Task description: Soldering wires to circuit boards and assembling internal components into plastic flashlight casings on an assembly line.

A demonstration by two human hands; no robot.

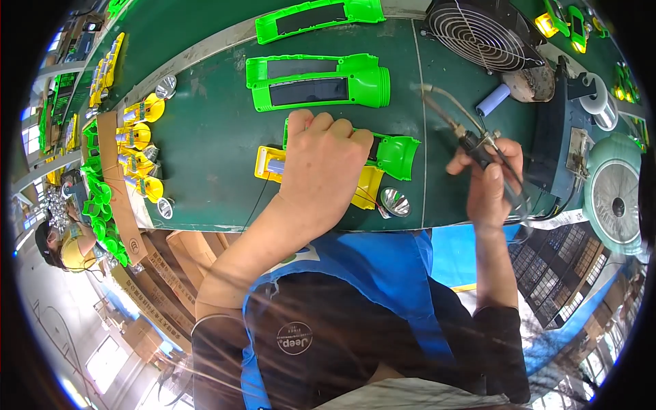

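- On the far side of the green housing pair (321, 78) lies another green shell (320, 19); to the pair's right are a caged black fan (482, 31) and a lavender cylinder (493, 100).
- Left of the pair is a row of yellow lamp heads (139, 135).
- The green half-shell (396, 154) lies just on the pair's near side, a yellow housing (369, 188) showing along its near edge.
- The left hand (324, 160) curls over the half-shell, hiding its middle; with fingertips hidden, I cannot tell whether it grips or only presses.
- Right of the pair, nearer, the right hand (492, 181) grasps a black-handled tool (473, 145).
- The half-shell's long axis runs left to right, roughly like the pair's, flared end rightward.
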